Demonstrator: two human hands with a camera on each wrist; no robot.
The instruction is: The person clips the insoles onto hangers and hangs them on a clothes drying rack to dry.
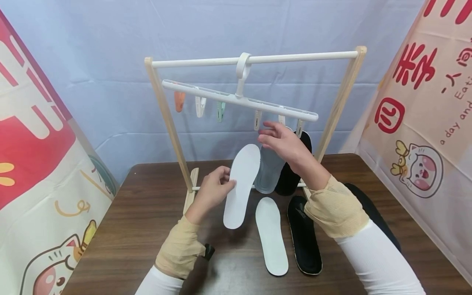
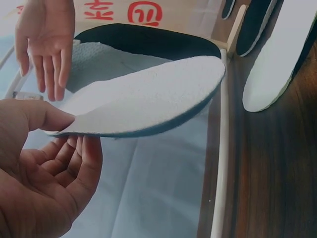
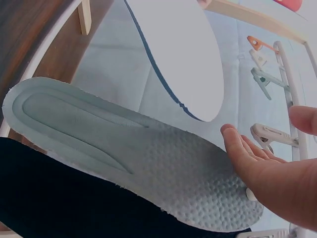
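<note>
White insole [image 1: 241, 184] being pinched at edge by left hand [image 1: 212, 190] fingers, held upright above table [image 1: 147, 213]. Beyond, right hand [image 1: 282, 143], fingers spread, being raised beside hanging grey insole [image 1: 268, 172] toward clip hanger [image 1: 239, 99]. Toe best kept steady under free clip.

Staged tabletop set, backdrop cloth [image 1: 110, 49], printed banners [image 1: 424, 102]
</note>
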